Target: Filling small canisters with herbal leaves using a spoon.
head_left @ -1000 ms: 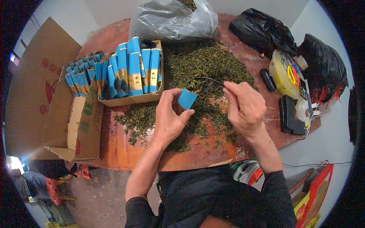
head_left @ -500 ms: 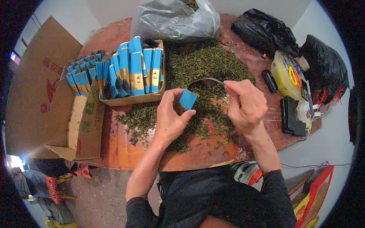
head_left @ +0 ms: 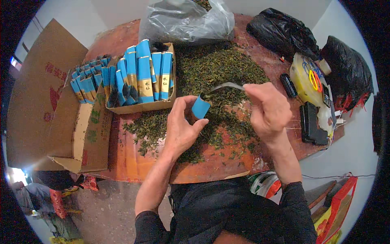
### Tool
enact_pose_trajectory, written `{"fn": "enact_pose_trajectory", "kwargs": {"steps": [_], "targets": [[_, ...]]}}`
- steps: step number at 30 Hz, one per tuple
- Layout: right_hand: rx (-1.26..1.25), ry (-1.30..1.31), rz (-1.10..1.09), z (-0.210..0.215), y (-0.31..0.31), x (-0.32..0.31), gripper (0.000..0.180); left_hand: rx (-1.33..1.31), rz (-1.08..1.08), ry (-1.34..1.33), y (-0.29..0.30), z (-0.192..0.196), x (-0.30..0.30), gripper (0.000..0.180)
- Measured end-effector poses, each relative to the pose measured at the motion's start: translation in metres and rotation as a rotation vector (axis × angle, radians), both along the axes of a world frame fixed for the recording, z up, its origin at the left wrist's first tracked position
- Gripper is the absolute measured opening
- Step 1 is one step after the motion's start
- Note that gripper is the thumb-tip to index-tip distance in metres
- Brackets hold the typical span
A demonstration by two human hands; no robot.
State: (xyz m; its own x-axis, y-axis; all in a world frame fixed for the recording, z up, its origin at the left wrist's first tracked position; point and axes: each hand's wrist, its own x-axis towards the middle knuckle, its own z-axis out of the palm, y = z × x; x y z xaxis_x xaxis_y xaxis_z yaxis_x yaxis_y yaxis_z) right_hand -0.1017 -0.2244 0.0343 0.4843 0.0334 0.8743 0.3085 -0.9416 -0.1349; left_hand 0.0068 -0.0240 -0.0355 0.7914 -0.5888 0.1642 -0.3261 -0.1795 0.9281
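Observation:
Between the thumb and fingers of my left hand stands a small blue packet, its open mouth tilted up and to the right. My right hand pinches one end of a thin, curved, shiny strip, perhaps a spoon handle. Its other end reaches the packet's mouth, where something dark green shows; whether the tip is inside I cannot tell. Loose dried tea leaves lie heaped beyond and beneath both hands.
Left of the heap, a small cardboard box holds several blue-and-gold packets. Farther left stands a large open carton beside more packets. A clear plastic bag is at the back; black bags and a black device are right.
My right hand has moved slightly right and down. The strip now looks paler and flatter, its far end at the packet's right side. My left hand and the packet have barely moved.

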Motion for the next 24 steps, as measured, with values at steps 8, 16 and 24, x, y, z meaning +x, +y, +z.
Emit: {"fn": "enact_pose_trajectory", "kwargs": {"steps": [8, 16, 24], "targets": [[-0.092, 0.105, 0.124, -0.009, 0.01, 0.005, 0.036, 0.011, -0.022, 0.037, 0.002, 0.002, 0.0, 0.061], [-0.086, 0.03, 0.102, 0.002, 0.013, -0.004, 0.032, -0.056, -0.009, -0.087, 0.0, -0.001, 0.0, 0.059], [0.006, -0.012, -0.028, 0.008, 0.005, -0.02, 0.032, -0.019, 0.082, -0.285, 0.022, 0.01, -0.002, 0.058]]}}
